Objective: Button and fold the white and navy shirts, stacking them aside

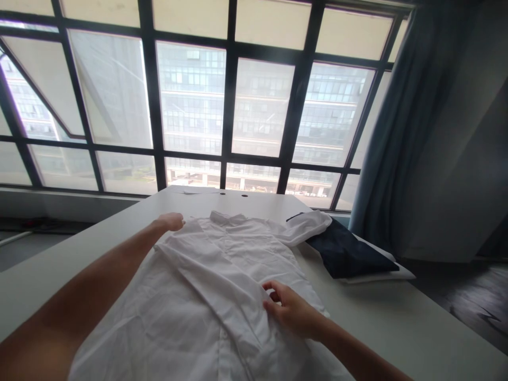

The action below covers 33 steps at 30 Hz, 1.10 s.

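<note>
A white button-up shirt [238, 254] lies spread on the white table, its collar toward the window. One sleeve is folded diagonally across its front; the other stretches out to the right. My left hand [172, 221] is closed at the shirt's left shoulder edge, with what its fingers hold too small to make out. Lower down, my right hand [288, 309] pinches the folded sleeve near its cuff, thumb and forefinger on the cloth.
Dark navy cloth [349, 248] lies on white fabric at the right of the table [397, 317], with the shirt's right sleeve over its corner. Two dark holes show at the table's far end. Beyond stand a large window and a grey-blue curtain [405, 132].
</note>
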{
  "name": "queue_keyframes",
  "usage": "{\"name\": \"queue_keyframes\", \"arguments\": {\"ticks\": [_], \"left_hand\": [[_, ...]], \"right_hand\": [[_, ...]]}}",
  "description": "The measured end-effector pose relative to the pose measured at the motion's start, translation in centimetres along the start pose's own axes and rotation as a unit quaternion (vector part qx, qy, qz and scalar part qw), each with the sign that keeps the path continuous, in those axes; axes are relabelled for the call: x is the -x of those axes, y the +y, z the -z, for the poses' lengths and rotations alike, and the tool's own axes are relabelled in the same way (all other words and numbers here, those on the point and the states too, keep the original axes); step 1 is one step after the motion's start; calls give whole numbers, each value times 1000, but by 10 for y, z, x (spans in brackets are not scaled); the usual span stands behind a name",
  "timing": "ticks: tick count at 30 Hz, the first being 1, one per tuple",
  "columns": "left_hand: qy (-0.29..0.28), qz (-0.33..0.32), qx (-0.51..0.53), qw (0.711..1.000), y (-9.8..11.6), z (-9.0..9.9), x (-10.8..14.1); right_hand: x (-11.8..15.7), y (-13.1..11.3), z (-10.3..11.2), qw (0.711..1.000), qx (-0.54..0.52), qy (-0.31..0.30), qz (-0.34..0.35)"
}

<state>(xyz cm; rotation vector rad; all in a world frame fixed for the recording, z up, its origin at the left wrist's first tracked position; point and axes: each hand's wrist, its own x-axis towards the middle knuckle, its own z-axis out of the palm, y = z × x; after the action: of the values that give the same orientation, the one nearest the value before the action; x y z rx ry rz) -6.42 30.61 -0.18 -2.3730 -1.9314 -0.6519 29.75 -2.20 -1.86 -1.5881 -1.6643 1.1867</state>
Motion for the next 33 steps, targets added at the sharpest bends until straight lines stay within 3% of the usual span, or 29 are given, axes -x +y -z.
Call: {"name": "queue_keyframes", "arguments": {"ticks": [3, 6, 9, 14, 16, 18, 20, 22, 26, 28, 30, 33], "left_hand": [[-68, 81, -19, 994, 13, -19, -17], [-79, 140, -19, 987, 15, -34, -20], [-43, 153, -15, 987, 11, -41, -18], [43, 153, -1, 987, 7, -40, -19], [39, 149, 6, 988, 5, -39, -18], [16, 147, 9, 989, 3, -37, -14], [6, 124, -7, 992, 3, -33, -5], [2, 57, -41, 998, 5, -27, 8], [-57, -108, -58, 991, 19, -22, 46], [-90, -150, -50, 983, 23, -25, 67], [-116, -160, -58, 979, 20, -28, 85], [-149, -128, -72, 978, 2, -28, 102]], "right_hand": [[-2, 3, -3, 999, 5, 26, 19], [3, 1, -3, 998, 19, 52, 9], [11, -6, -1, 1000, -8, 11, -12], [12, -15, 10, 975, -165, -145, -24], [8, -13, 16, 980, -136, -136, -41], [6, -10, 22, 993, -42, -91, -61], [7, -9, 26, 994, 82, -39, -55], [8, -11, 27, 981, 190, 18, -20], [8, -16, 17, 943, 277, 121, 137], [9, -18, 6, 928, 288, 110, 208], [10, -18, -5, 919, 299, 54, 249], [14, -14, -15, 911, 322, -57, 251]]}}
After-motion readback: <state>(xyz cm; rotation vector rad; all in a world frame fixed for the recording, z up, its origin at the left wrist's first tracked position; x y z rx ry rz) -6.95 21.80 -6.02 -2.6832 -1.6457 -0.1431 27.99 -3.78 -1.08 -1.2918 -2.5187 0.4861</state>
